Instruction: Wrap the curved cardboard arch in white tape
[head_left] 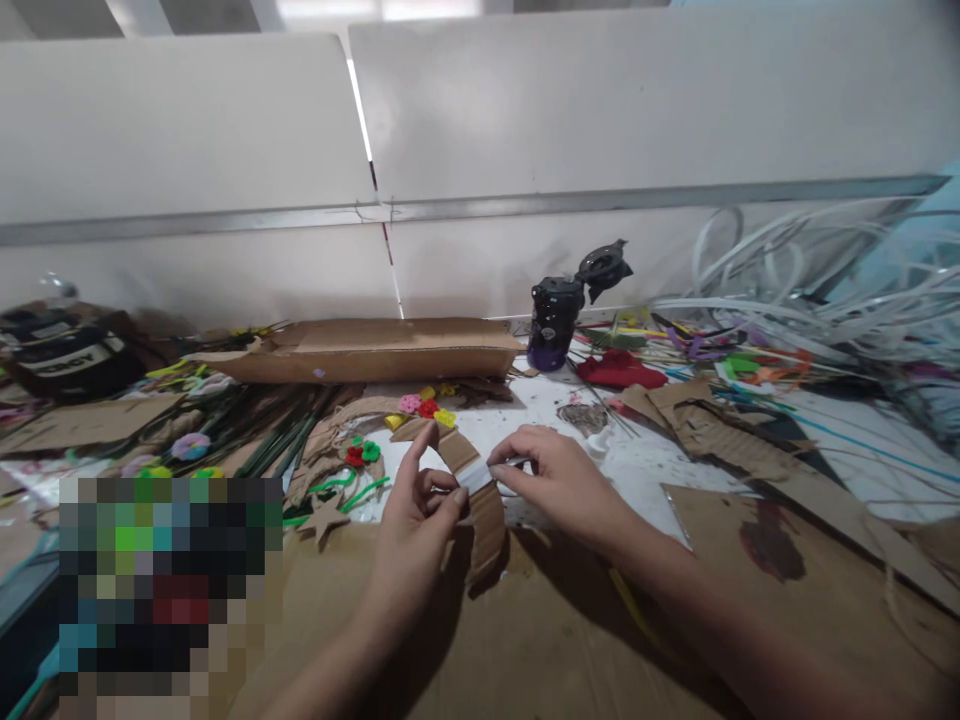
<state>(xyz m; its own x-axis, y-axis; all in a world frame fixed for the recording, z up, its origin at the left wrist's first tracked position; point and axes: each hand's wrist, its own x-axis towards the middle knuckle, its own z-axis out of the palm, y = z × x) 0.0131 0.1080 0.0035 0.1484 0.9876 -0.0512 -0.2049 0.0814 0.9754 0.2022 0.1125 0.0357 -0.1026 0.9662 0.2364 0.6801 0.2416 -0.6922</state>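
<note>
A curved strip of corrugated cardboard (489, 530) is held up between my hands, just above a flat brown cardboard sheet (555, 640). Around its middle lies a white strip (475, 474), paper or tape; I cannot tell which. My left hand (420, 530) grips the cardboard at its left edge, with thumb and fingers closed and the index finger raised. On the other side my right hand (559, 482) pinches the end of the white strip between thumb and fingers. Small red, pink and yellow flowers (427, 408) lie just beyond, and a cardboard star (328, 518) rests left of my left hand.
A long open cardboard box (375, 362) stands along the white wall. Beside it is a dark tumbler (553, 322) with its lid up. Cardboard scraps (720, 440) and coiled white strips (810, 262) crowd the right; green stems (292, 432) lie left. A blurred patch covers the lower left.
</note>
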